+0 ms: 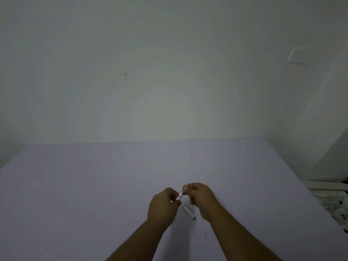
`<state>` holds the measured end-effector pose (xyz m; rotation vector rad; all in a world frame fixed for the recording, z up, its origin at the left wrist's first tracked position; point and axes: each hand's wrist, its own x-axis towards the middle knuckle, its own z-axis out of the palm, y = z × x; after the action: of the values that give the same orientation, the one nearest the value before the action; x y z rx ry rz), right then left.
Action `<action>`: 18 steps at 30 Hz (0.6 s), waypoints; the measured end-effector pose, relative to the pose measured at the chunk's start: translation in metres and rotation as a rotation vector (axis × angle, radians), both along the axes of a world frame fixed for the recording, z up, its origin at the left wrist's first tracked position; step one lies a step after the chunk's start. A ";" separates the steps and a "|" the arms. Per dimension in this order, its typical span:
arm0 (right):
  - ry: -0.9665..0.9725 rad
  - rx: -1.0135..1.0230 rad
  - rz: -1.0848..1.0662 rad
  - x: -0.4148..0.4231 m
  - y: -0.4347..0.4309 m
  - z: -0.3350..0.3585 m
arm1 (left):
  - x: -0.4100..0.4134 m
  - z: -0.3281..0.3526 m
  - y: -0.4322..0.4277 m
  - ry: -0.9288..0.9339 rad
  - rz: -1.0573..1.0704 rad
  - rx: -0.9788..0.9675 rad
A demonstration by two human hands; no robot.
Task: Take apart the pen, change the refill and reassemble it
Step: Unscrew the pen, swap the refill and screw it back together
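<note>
Both hands hover just above the lilac table, close together. My left hand pinches a small silvery pen barrel piece. My right hand grips a thin refill that enters the barrel's upper end. A white pen cap lies on the table between my wrists. A thin yellowish refill lies beside my right forearm, its upper end hidden by the arm.
A pale wall rises behind the table's far edge, with a white wall plate at the upper right. Past the table's right edge lie white items and a patterned fabric.
</note>
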<state>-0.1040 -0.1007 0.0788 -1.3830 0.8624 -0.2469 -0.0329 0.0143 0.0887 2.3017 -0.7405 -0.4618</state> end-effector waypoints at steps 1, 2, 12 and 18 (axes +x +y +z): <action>0.017 -0.010 -0.007 0.002 -0.001 0.000 | -0.001 0.000 -0.001 -0.002 0.001 -0.004; 0.029 -0.013 -0.015 0.004 -0.001 -0.001 | -0.001 -0.002 -0.001 -0.002 0.004 -0.008; 0.132 -0.102 -0.069 0.014 -0.019 -0.018 | 0.013 -0.018 0.006 0.122 0.090 -0.018; 0.549 -0.565 0.233 0.017 -0.025 -0.071 | 0.021 -0.036 0.009 0.219 0.111 0.034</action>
<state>-0.0873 -0.1255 0.0076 -2.1206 1.1149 0.0897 -0.0116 0.0234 0.0523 2.2640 -0.4985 -0.6658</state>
